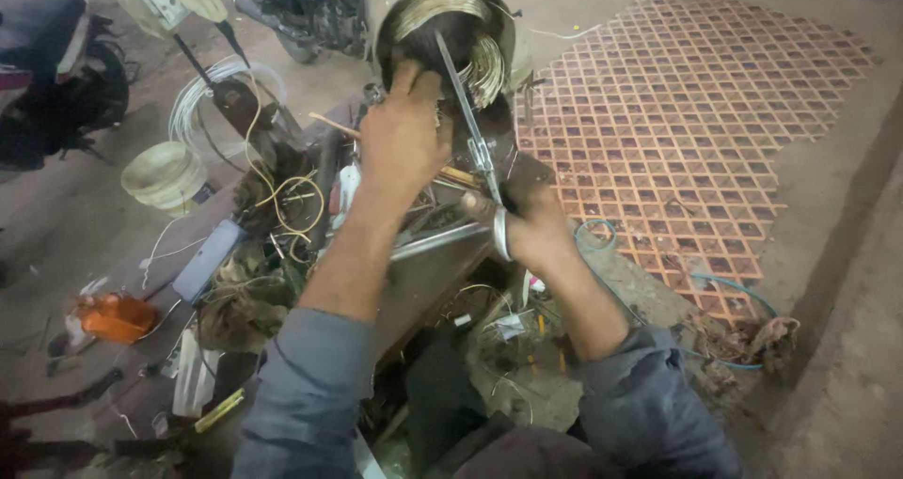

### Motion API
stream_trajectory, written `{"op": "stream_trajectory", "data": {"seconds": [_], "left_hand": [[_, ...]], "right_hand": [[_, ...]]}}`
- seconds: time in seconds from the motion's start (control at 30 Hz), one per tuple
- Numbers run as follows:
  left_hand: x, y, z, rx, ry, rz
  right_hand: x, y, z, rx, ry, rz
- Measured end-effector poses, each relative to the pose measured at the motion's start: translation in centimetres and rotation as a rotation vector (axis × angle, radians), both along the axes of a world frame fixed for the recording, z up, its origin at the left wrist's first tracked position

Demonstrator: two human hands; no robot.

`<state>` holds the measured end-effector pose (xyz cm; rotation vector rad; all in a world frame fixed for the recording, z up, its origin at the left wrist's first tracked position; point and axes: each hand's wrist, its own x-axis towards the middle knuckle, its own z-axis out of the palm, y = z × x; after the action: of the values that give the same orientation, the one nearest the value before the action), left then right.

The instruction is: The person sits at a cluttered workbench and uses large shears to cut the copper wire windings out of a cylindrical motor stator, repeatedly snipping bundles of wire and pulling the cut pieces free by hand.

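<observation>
Motor housing (442,28), a round steel shell with copper-coloured winding coils inside, sits at 12 o'clock, propped on the cluttered workbench (423,282) with its open mouth facing the camera. The workbench runs from 9 o'clock down toward 6 o'clock, strewn with wire scraps and small tools. At 2 o'clock lies a patterned mat (677,122) of red and pale diamonds on the bare ground. At 10 o'clock a parked scooter (47,65) stands well apart from the work, and another motorcycle (301,4) shows at 11 o'clock.

The left hand (403,141) presses against the lower rim of the housing, fingers together and curled over the edge, thumb out of sight. The right hand (531,225), with 1 metal bangle (501,235) at the wrist, is closed around the handle of a long screwdriver (467,112); its shaft slants up into the housing's mouth, the tip seemingly touching the windings, though blur hides the contact.

Smaller things: a coil of white wire (202,94) at 10 o'clock, a pale round bowl (165,173) just below it, a loop of yellow wire (292,202) near the left forearm, and an orange object (115,316) at 8 o'clock.
</observation>
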<state>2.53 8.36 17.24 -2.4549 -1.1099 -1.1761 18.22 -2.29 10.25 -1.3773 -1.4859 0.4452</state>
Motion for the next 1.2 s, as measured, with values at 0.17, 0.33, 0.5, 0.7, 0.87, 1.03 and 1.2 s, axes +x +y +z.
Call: {"op": "stream_trajectory", "data": {"seconds": [0.17,0.33,0.5,0.7,0.87,1.03,1.2], "left_hand": [[-0.2,0.3,0.1,-0.043,0.027,-0.019],[-0.5,0.1,0.3,-0.082,0.041,-0.015],[-0.6,0.1,0.2,-0.084,0.013,-0.055],[-0.6,0.5,-0.1,-0.043,-0.027,-0.103],[-0.8,0.5,0.2,-0.057,-0.028,-0.128],[-0.9,0.7,0.7,-0.102,0.034,-0.134],[-1.6,1.6,0.7,-0.141,0.076,-0.186]], "right_hand": [[-0.2,-1.0,0.1,0.126,0.066,0.076],[-0.1,0.4,1.4,-0.076,0.075,0.052],[-0.4,-0.5,0.0,0.106,0.114,0.073],[-1.3,-2.6,-2.7,0.195,-0.172,-0.109],[-2.6,-2.5,-3.0,0.116,-0.173,-0.147],[-3.7,-2.2,-3.6,0.132,-0.146,-0.156],[-3.1,-2.2,-3.6,0.096,0.201,-0.125]]}}
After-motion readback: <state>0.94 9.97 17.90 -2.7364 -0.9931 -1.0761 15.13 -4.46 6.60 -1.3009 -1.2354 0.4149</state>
